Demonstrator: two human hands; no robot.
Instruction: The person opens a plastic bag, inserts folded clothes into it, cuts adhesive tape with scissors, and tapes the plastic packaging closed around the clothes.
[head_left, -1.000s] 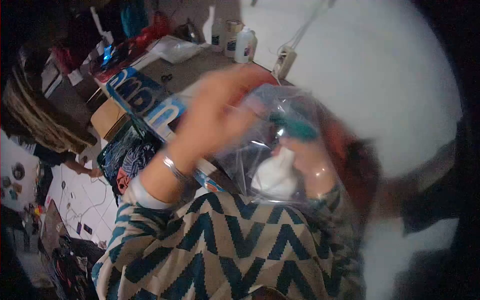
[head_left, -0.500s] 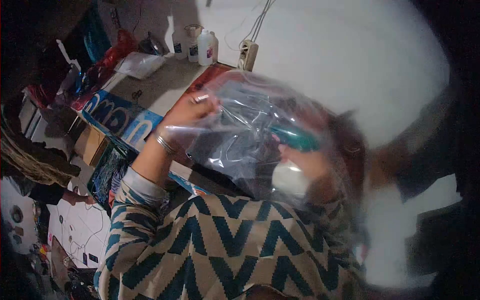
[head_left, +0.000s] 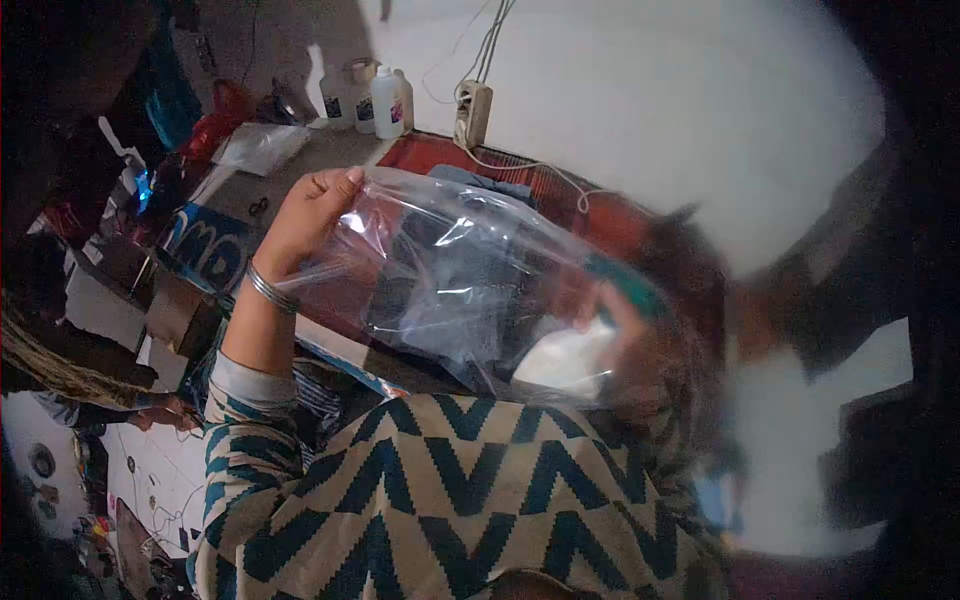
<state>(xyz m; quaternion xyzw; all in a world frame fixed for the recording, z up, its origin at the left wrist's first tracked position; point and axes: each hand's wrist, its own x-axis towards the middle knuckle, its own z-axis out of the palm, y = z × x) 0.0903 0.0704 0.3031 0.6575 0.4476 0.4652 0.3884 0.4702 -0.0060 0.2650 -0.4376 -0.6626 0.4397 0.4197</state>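
Note:
A large clear plastic bag (head_left: 450,225) is stretched in front of me. My left hand (head_left: 312,215), with a bracelet at the wrist, pinches its upper left edge. My right hand (head_left: 615,325) is blurred behind or inside the plastic at the right, its fingers closed around a white object (head_left: 565,360). A green object (head_left: 625,280) touches that hand from above; I cannot make out what it is. Dark grey cloth (head_left: 455,290) shows through the bag.
White bottles (head_left: 388,102) stand at the table's back, beside a power strip (head_left: 473,115) with cables. Flat plastic (head_left: 262,148), scissors (head_left: 259,207) and a blue lettered panel (head_left: 212,240) lie left. Another person's hand (head_left: 165,410) shows at far left. A cardboard box (head_left: 180,315) stands nearby.
My left hand has moved left and up with the bag's edge, and the plastic is spread wider. My right hand stays at the right with the white object. The view has shifted.

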